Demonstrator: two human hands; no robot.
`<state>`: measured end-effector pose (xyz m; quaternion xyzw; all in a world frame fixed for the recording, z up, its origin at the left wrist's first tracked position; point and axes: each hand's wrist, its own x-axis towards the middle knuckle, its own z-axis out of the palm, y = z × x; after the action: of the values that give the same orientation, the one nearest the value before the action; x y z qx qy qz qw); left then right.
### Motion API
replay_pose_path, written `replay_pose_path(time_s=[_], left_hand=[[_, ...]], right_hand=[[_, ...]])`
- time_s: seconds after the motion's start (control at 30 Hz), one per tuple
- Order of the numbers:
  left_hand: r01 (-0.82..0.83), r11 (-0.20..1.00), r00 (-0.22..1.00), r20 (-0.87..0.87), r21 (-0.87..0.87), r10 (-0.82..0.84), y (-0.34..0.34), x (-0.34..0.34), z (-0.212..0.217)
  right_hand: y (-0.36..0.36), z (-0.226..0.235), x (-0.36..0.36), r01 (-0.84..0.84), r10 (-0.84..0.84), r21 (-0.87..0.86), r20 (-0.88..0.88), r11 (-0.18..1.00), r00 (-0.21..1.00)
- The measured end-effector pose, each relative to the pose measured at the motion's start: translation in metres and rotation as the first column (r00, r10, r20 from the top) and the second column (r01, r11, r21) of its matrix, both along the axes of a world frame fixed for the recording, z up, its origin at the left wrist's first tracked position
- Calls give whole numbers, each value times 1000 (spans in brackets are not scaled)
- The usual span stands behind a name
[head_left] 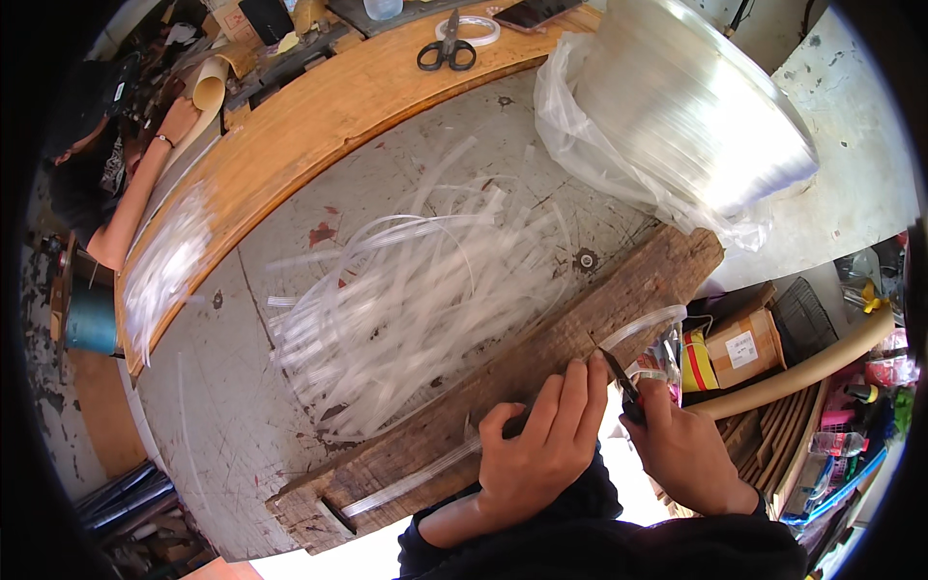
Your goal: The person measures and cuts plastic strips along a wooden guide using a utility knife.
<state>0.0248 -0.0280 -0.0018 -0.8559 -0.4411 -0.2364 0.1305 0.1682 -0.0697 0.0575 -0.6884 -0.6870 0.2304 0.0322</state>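
Observation:
A rough wooden plank point(667, 275) lies at a slant along the near edge of the grey table. Along it runs a transparent plastic strip point(411, 486), passing under my left hand point(541, 440) and coming out as a curved end to the right. My left hand lies on the strip and plank, fingers stretched out and thumb apart; a dark thing under it is mostly hidden. My right hand point(681, 449) is closed round the black handle of a knife point(631, 398). Its blade touches the plank and strip just beside my left fingertips.
Beyond the plank lies a loose heap of cut transparent strips point(416, 309). A large reel of transparent strip point(696, 106) stands at the far right, partly in plastic film. Black scissors point(447, 53) rest on the curved wooden board point(319, 126). At left, another person's arm point(135, 208) reaches toward a roll.

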Motion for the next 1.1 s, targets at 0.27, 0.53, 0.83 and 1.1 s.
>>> replay_pose_path(time_s=[0.27,0.53,0.83,1.1], left_hand=[[-136,989,986,94,-57,140,9,15,2],[-248,961,958,115,-123,262,12,22,0],[-330,928,933,87,-171,348,12,23,3],[-215,974,974,59,-75,220,9,17,-1]], right_hand=[[14,21,2,-10,20,-204,47,979,999],[19,15,2,0,22,-309,68,951,997],[21,3,-5,31,-33,-292,-1,956,999],[20,3,-14,51,-22,-203,139,978,990]])
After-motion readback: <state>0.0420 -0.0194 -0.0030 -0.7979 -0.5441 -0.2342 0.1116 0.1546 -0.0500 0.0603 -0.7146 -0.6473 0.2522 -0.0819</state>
